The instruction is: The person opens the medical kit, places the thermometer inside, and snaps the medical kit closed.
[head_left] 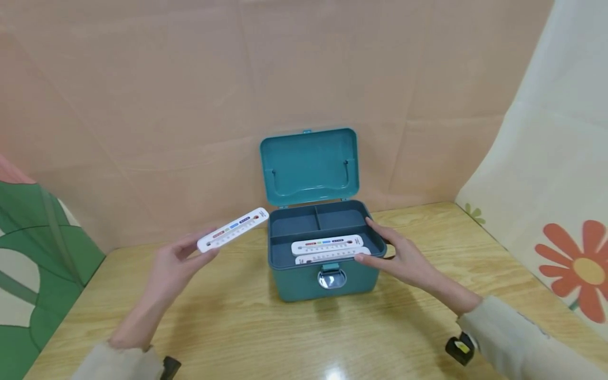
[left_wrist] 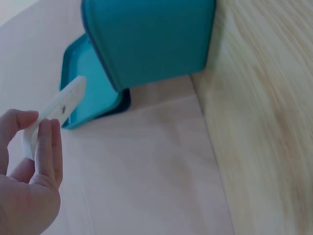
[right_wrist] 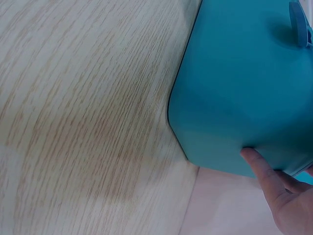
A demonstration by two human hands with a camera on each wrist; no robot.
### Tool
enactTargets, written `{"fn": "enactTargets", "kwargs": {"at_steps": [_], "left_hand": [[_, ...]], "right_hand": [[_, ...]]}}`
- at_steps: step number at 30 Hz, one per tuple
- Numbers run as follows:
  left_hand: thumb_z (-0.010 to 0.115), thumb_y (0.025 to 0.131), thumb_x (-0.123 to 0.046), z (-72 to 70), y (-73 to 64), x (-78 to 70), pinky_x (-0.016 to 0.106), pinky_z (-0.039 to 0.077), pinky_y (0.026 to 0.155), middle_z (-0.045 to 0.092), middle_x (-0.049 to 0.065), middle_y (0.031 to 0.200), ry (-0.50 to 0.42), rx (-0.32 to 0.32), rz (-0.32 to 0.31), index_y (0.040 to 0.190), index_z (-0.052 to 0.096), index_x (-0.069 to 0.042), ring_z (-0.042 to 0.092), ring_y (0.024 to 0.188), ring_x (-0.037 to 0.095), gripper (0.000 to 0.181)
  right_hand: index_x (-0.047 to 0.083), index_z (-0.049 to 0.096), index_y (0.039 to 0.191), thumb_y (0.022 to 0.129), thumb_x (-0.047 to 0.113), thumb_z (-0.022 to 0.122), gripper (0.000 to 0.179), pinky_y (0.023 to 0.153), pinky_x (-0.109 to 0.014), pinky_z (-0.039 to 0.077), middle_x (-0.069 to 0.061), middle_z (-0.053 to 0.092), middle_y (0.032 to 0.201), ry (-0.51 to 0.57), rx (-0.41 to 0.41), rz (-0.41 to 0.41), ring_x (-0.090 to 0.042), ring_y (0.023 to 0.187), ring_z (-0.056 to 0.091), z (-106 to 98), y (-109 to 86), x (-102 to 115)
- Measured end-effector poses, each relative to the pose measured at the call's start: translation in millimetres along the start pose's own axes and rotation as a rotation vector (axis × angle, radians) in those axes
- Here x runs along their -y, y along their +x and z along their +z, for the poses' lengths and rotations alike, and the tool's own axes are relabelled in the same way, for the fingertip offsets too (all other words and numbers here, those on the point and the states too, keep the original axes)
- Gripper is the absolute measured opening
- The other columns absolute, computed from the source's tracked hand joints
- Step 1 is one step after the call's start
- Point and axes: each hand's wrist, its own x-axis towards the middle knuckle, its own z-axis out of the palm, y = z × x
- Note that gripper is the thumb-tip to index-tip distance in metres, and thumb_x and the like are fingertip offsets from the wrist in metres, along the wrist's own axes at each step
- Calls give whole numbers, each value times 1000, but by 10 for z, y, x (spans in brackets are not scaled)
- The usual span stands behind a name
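My left hand pinches a white wall thermometer with coloured labels, held tilted in the air left of the box. In the left wrist view, the thermometer sits between thumb and fingers. A teal storage box stands with its lid raised. Two more white thermometers, a rear one and a front one, lie in its front compartment. My right hand grips the box's right rim, thumb at the front corner. In the right wrist view, a finger touches the outer side wall.
Two smaller compartments divide the back of the dark inner tray. A clear latch hangs on the box front. The wooden table meets a beige cloth close behind the box. Patterned cloth hangs at the right.
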Motion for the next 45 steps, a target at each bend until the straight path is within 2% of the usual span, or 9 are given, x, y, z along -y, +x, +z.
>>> {"fn": "enactTargets", "kwargs": {"at_steps": [4, 8, 18, 21, 27, 33, 39, 45], "left_hand": [[73, 86, -28, 68, 21, -56, 29, 49, 94, 52, 9, 141, -30, 10, 20, 133, 57, -12, 49, 130, 30, 53], [73, 85, -27, 130, 51, -99, 21, 50, 88, 50, 7, 142, -95, 45, 31, 132, 58, -13, 47, 131, 28, 52], [73, 85, -11, 334, 121, -212, 23, 53, 86, 51, 11, 140, -216, 132, 59, 131, 58, -6, 52, 125, 27, 49], [72, 85, -8, 370, 134, -240, 24, 53, 86, 53, 10, 137, -216, 137, 65, 130, 59, -6, 53, 123, 28, 47], [72, 85, -10, 425, 166, -302, 25, 53, 87, 55, 6, 134, -178, 154, 47, 129, 62, -14, 52, 125, 29, 46], [72, 84, -7, 530, 220, -351, 27, 54, 86, 58, 10, 128, -196, 214, 95, 128, 62, -11, 55, 121, 29, 45], [74, 84, -16, 641, 272, -404, 35, 53, 92, 56, 3, 132, -173, 289, 60, 127, 63, -17, 50, 127, 26, 44], [72, 86, -17, 754, 349, -443, 38, 50, 96, 54, 4, 135, -166, 374, 70, 127, 63, -16, 49, 129, 27, 42]], "right_hand": [[15, 25, 152, 84, 42, 72, 87, 79, -38, 58, -24, 29, 152, 1, -1, -3, -44, 131, 39, 0, 5, 2], [14, 25, 152, 84, 42, 71, 87, 81, -39, 58, -24, 28, 152, -2, 1, -1, -44, 132, 38, -4, 5, 9], [14, 26, 152, 84, 42, 71, 86, 80, -40, 58, -24, 28, 152, -7, -2, -5, -44, 131, 39, -2, 8, -2], [15, 27, 152, 84, 43, 72, 86, 80, -40, 58, -24, 29, 152, -12, -5, -3, -44, 131, 39, 4, 10, -8], [15, 27, 152, 84, 43, 72, 86, 80, -40, 58, -24, 29, 152, -9, -8, 4, -44, 130, 39, 6, 9, -4], [14, 26, 152, 84, 42, 72, 87, 79, -40, 58, -24, 29, 152, 4, -4, 9, -44, 130, 40, -1, 0, -11], [16, 26, 152, 84, 44, 71, 87, 80, -40, 58, -23, 29, 153, -6, -3, 19, -43, 131, 39, 0, -2, -2], [17, 25, 153, 84, 46, 70, 88, 82, -41, 57, -23, 27, 153, -13, 11, 8, -43, 133, 37, -8, 38, 31]]}}
